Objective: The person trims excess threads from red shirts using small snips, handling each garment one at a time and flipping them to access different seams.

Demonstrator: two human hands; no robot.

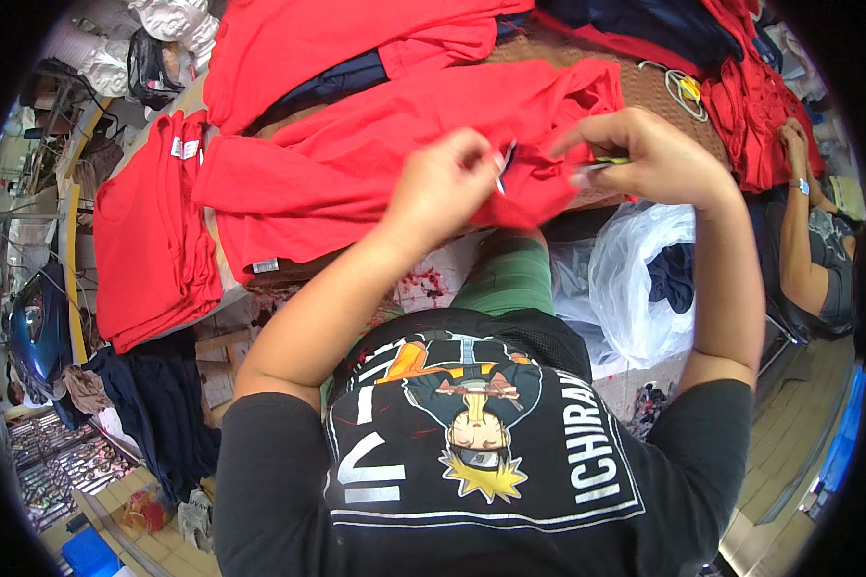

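Note:
A long-sleeved red sweatshirt (356, 144) lies spread across the table in front of me. My left hand (447, 188) is closed in a pinch on a bunched part of it, where a small dark-and-white edge shows by the fingertips. To the right, my right hand (649, 159) curls around a small tool with yellow-green and metal parts that looks like thread snips (601, 164). Its tip is close to the pinched cloth. Motion blurs the fingertips, so I cannot tell whether the blades touch the fabric.
Folded red garments (154, 240) hang over the table's left edge. More red garments (356, 48) lie at the back. A pale cord with a yellow piece (688, 88) rests on the brown table cover (649, 115). Below is a clear plastic bag (625, 279). A co-worker's arm (801, 221) handles red cloth at right.

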